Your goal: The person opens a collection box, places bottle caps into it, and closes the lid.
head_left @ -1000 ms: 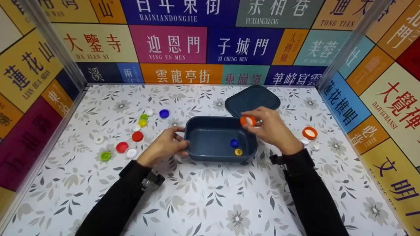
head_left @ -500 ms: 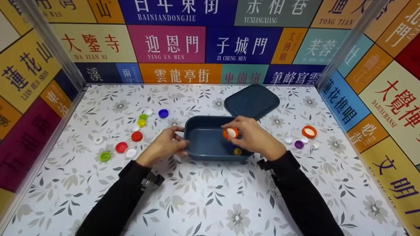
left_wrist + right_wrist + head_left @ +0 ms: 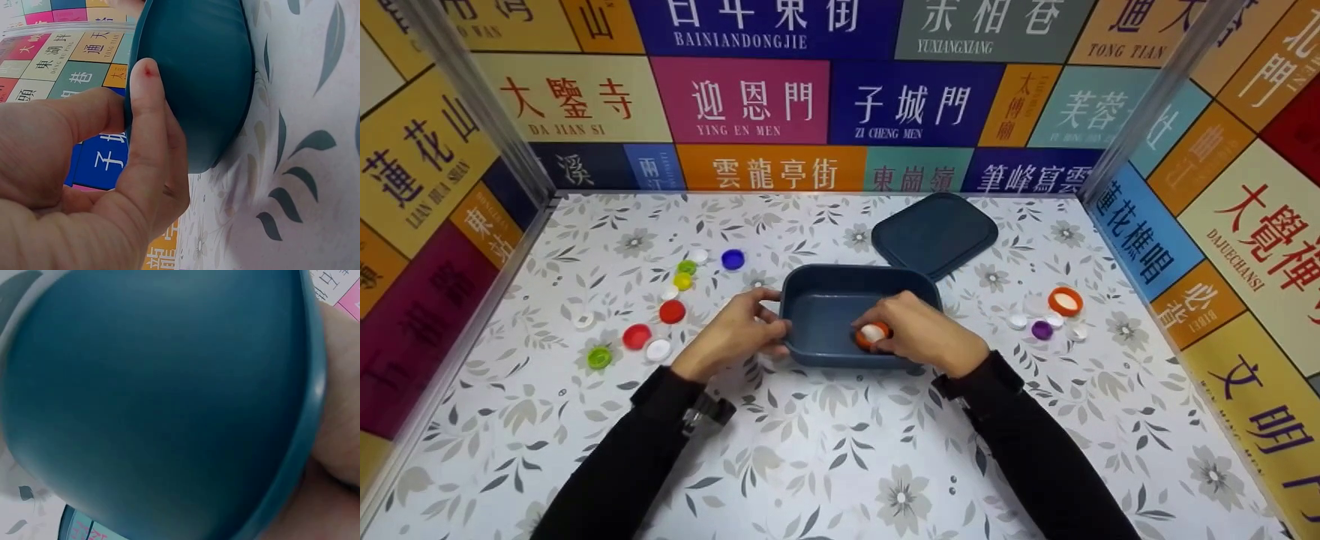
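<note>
A dark blue-grey rectangular box (image 3: 820, 315) stands open-topped in the middle of the table. My left hand (image 3: 739, 328) grips the rim at its left end; the left wrist view has the box's wall (image 3: 197, 84) pinched between thumb and fingers. Reaching over the right end, my right hand (image 3: 930, 334) holds an orange bottle cap (image 3: 871, 334) with a white inside, low within the box. In the right wrist view the box's outer wall (image 3: 157, 394) fills most of the picture and hides the fingers and cap. The right hand covers that end of the box's floor.
Behind the box lies its matching lid (image 3: 936, 234). Several caps are scattered on the left, among them a red cap (image 3: 673, 311), a green cap (image 3: 599, 358) and a blue cap (image 3: 733, 259). To the right are another orange cap (image 3: 1066, 301), a purple cap (image 3: 1042, 330) and white ones.
My right hand has carried the orange cap from the box's back right rim leftward and down inside. It now hides the blue and yellow caps seen there earlier. The left hand stays put.
</note>
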The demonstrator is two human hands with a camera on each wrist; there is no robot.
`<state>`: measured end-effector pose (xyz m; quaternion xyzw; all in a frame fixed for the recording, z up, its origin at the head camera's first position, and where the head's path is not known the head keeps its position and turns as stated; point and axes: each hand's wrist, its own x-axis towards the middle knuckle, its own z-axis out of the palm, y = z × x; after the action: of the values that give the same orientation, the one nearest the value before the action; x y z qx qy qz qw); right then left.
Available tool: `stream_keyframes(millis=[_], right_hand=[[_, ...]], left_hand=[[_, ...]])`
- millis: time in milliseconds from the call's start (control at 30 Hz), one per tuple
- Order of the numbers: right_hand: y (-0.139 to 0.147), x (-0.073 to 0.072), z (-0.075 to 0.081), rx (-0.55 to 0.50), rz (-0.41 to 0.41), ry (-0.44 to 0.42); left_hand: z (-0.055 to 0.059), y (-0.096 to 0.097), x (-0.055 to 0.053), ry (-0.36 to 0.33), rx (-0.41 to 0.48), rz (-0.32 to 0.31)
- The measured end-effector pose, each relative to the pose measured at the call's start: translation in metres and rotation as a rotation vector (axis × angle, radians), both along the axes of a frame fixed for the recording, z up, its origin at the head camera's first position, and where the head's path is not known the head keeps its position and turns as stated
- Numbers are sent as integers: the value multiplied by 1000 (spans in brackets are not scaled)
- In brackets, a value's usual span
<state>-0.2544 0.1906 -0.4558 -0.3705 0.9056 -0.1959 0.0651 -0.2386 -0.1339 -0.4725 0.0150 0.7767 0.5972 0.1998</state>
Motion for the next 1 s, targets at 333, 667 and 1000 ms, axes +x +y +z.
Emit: stream_keyframes(millis=[333,667,1000], right_hand=[[1,-3,-2,-2,21,14],[13,-3,8,-37,-25,78],[32,-7,18,-166,-79,153]], left_hand=[[1,-1,0,-22,-13,4],[2,1,0,-23,-21,4],[0,2,-1,-14,-5,13]])
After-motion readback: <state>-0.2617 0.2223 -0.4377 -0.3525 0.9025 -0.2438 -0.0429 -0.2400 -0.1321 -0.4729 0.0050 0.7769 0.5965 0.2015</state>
